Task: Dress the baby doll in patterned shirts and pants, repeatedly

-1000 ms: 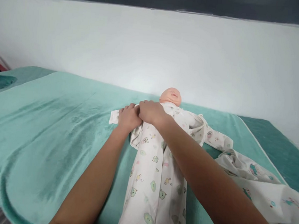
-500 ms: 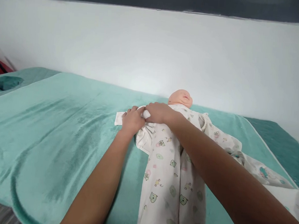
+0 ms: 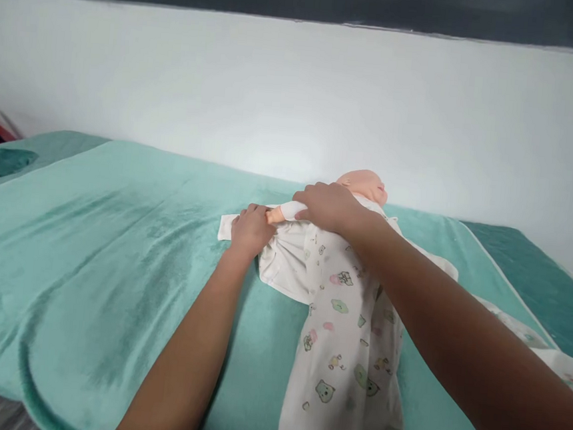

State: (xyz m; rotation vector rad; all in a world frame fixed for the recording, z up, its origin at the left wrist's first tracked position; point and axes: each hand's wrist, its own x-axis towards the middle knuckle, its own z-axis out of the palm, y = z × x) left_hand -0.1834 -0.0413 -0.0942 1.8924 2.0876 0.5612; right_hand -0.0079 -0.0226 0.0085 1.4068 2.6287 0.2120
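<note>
Doll [image 3: 363, 181] lies on its back on the teal blanket [image 3: 88, 238], head at the far side close to the white wall [image 3: 277, 94], legs towards the near edge. A white printed romper [image 3: 347, 327] covers the body and runs down to the near edge of the view.

Left hand [image 3: 250, 228]: palm down, fingers curled shut over the romper's sleeve [image 3: 226, 224], pressing it onto the blanket. The sleeve cuff sticks out just left of the knuckles.

Right hand [image 3: 327, 206]: reaches across the doll's chest, just near of the head, with fingers closed round the doll's arm [image 3: 287, 210]. The arm points left. Its small fist shows between the two hands and touches the left hand at the sleeve opening.

Both forearms come in from the near edge. The right one crosses over the right side of the romper.

Edges and room:
- Left of the hands, a wide stretch of blanket runs to its rounded near-left corner, where grey floor shows.
- Far side: only a narrow strip of blanket lies between the doll's head and the wall.
- Right: a second printed cloth [image 3: 570, 377] lies near the romper, partly hidden by the right forearm. A darker green surface [image 3: 528, 263] lies beyond the blanket's right edge.
- Far left: a folded green piece [image 3: 0, 160], well apart from the hands.
</note>
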